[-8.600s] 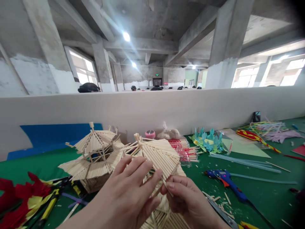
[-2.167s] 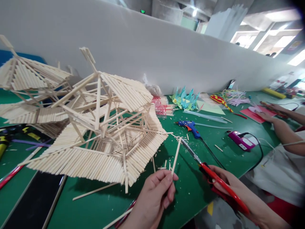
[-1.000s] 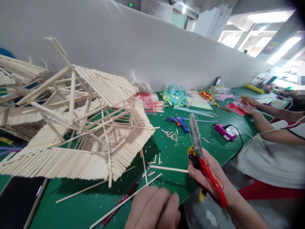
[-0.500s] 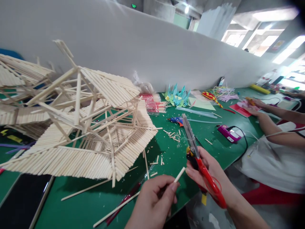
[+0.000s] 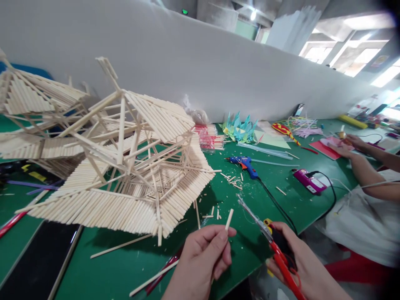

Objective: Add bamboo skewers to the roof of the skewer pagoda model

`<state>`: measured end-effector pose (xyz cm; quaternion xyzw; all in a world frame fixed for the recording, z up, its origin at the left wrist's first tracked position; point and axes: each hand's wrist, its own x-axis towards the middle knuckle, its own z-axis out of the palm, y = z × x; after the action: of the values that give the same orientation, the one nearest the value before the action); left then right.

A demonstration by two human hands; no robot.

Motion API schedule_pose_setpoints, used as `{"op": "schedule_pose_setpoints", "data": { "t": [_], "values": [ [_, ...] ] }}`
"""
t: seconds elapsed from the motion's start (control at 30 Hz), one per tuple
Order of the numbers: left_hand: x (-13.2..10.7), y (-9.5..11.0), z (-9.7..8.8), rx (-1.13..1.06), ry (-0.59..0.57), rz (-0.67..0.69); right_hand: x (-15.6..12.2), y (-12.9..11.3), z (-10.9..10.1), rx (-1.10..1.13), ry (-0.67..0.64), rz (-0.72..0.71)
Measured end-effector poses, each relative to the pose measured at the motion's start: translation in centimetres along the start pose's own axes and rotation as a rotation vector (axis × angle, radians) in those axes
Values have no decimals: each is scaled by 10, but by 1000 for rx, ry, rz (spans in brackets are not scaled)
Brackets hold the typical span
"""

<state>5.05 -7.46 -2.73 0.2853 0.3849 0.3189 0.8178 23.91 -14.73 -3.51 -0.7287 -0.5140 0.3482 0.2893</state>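
Note:
My left hand [image 5: 208,254] pinches a thin wooden stick [image 5: 229,218] between thumb and forefinger. Its pale end points up, and the rest is hidden in the hand. In my right hand [image 5: 293,246] are red-handled scissors [image 5: 256,216] with long grey blades aimed up and left, apart from the stick. Thin glue-like strands hang on the blades, and a black and yellow part sits by the handle, partly hidden by my fingers. To the left stands a pavilion-like model [image 5: 121,208] built of wooden sticks, its sloped roofs partly covered.
A blue glue gun [image 5: 245,162] lies on the green table [image 5: 262,196] among stick offcuts. Its cable runs toward a purple power strip [image 5: 309,181]. Blue-green folded paper [image 5: 239,125] stands behind. At the right, a co-worker's hands [image 5: 342,146] rest over red paper.
The scissors have moved down and right, away from the stick, uncovering the glue gun. The stick in my left hand has tipped more upright. The view has shifted slightly left.

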Motion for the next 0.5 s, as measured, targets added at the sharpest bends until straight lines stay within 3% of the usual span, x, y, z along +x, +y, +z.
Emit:
{"op": "schedule_pose_setpoints", "data": {
  "t": [0.2, 0.5],
  "values": [
    [-1, 2, 0, 80, 47, 49, -6, 9, 3, -60, -79, -39],
    [-1, 0, 2, 130, 68, 81, -6, 2, -2, -150, -183, -39]
  ]
}}
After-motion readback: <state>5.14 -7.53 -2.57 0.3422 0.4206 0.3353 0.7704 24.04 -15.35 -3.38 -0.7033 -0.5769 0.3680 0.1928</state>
